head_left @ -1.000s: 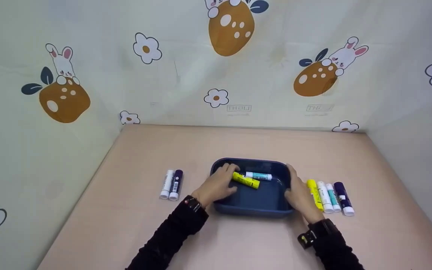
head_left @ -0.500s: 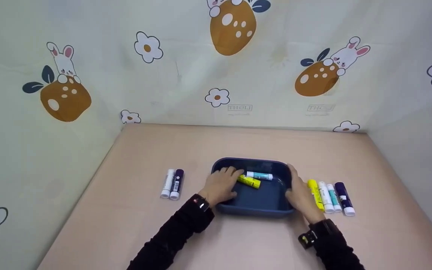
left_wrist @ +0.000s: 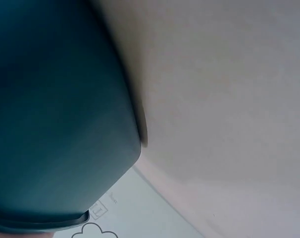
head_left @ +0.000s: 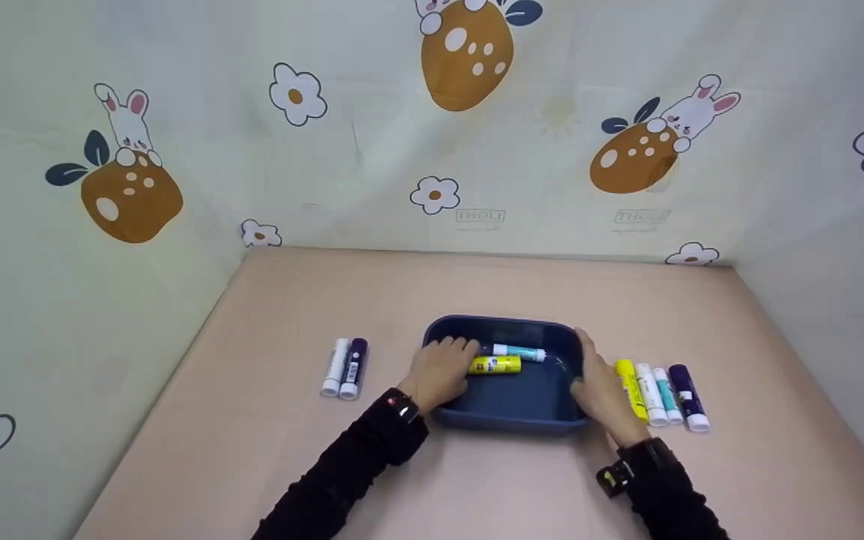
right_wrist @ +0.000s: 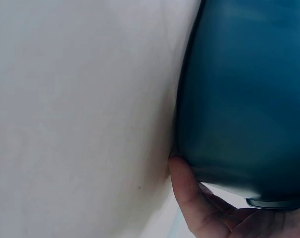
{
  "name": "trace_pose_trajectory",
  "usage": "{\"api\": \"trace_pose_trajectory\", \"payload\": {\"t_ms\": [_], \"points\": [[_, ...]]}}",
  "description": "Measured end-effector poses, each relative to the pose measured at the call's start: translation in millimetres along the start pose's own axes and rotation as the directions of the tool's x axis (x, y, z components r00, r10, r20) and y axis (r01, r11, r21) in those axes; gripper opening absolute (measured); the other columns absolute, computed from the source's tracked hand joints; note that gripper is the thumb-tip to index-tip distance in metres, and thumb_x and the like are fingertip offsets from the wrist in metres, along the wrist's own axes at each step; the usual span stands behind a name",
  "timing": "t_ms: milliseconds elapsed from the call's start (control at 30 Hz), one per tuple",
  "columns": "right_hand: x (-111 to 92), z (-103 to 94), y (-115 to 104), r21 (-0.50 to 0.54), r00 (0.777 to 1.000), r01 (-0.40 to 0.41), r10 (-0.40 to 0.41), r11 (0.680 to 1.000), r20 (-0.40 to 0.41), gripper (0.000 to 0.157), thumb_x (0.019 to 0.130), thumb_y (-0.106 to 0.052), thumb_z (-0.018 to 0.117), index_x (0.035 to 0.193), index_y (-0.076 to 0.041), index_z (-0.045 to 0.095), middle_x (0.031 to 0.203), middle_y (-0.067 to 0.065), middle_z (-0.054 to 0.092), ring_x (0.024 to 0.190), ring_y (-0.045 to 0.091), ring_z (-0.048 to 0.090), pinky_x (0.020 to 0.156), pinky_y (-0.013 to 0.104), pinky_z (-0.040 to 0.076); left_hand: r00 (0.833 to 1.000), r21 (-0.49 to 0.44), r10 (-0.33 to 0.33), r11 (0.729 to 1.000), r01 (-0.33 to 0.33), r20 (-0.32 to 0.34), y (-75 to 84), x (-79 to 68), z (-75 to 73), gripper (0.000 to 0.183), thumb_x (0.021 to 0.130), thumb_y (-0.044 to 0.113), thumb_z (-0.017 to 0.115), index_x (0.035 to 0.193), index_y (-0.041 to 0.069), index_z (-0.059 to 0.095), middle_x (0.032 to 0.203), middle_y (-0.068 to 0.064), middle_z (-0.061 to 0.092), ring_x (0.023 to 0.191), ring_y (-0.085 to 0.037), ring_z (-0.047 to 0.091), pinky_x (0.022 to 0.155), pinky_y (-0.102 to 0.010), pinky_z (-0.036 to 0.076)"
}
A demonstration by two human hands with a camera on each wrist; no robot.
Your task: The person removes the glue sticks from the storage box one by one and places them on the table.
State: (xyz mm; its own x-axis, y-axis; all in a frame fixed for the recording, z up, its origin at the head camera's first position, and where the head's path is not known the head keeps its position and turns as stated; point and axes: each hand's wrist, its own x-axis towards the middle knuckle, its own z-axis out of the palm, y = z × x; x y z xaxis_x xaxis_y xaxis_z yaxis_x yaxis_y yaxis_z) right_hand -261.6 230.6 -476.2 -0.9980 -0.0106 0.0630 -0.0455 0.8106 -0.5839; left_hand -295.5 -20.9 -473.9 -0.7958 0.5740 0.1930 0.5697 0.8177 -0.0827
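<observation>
My left hand point(head_left: 438, 373) reaches over the left rim of a dark blue plastic bin point(head_left: 518, 425), its fingers curled down inside. They pinch the left end of a yellow glue stick point(head_left: 496, 365), which lies level across the bin; the fingertips are partly hidden. Just behind it lies a teal and white glue stick point(head_left: 520, 352), with a small dark patch at its left end. My right hand point(head_left: 603, 390) grips the bin's right wall, thumb over the rim. In the right wrist view, fingers point(right_wrist: 187, 191) curl round the bin's outer side point(right_wrist: 244, 109).
Left of the bin, a white glue stick point(head_left: 335, 367) and a dark purple one point(head_left: 354, 368) lie side by side. To the right lies a row of yellow point(head_left: 631, 390), white point(head_left: 651, 394), teal point(head_left: 667, 395) and purple point(head_left: 688, 397) glue sticks. Printed cloth walls point(head_left: 357, 150) surround the table point(head_left: 267, 450).
My left hand has shifted slightly right and its fingers have curled in. The yellow glue stick has turned from slanted to level. My right hand stays on the bin.
</observation>
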Motion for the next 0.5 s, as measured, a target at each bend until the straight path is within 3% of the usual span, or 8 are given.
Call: {"api": "trace_pose_trajectory", "payload": {"t_ms": [200, 333, 500], "points": [[0.2, -0.3, 0.0, 0.012, 1.0, -0.003, 0.003, 1.0, 0.006, 0.078, 0.076, 0.01, 0.047, 0.146, -0.002, 0.014, 0.132, 0.038, 0.041, 0.105, 0.045, 0.053, 0.093, 0.057, 0.041, 0.997, -0.004, 0.012, 1.0, -0.013, -0.073, 0.2, 0.4, 2.3, 0.015, 0.078, 0.011, 0.062, 0.091, 0.012, 0.055, 0.077, -0.001, 0.063, 0.065, -0.019, 0.06, 0.05, -0.03, 0.044], [-0.3, -0.6, -0.5, 0.016, 1.0, -0.007, 0.007, 1.0, 0.011, 0.078, 0.077, 0.01, 0.047, 0.146, -0.002, 0.014, 0.132, 0.038, 0.04, 0.105, 0.044, 0.053, 0.093, 0.057, 0.041, 0.996, -0.045, 0.023, 0.999, -0.027, -0.082, -0.9, -0.1, 0.9, 0.017, 0.078, 0.012, 0.064, 0.093, 0.012, 0.056, 0.08, -0.002, 0.063, 0.068, -0.018, 0.06, 0.053, -0.03, 0.046], [0.0, -0.8, -1.3, 0.027, 1.0, -0.01, 0.01, 1.0, 0.016, 0.077, 0.078, 0.01, 0.046, 0.146, -0.002, 0.014, 0.133, 0.037, 0.04, 0.104, 0.042, 0.053, 0.095, 0.057, 0.04, 0.995, -0.181, 0.023, 0.983, -0.04, -0.098, -4.5, -1.0, -1.5, 0.024, 0.079, 0.016, 0.068, 0.1, 0.011, 0.056, 0.087, -0.003, 0.06, 0.074, -0.019, 0.059, 0.064, -0.032, 0.05]]}}
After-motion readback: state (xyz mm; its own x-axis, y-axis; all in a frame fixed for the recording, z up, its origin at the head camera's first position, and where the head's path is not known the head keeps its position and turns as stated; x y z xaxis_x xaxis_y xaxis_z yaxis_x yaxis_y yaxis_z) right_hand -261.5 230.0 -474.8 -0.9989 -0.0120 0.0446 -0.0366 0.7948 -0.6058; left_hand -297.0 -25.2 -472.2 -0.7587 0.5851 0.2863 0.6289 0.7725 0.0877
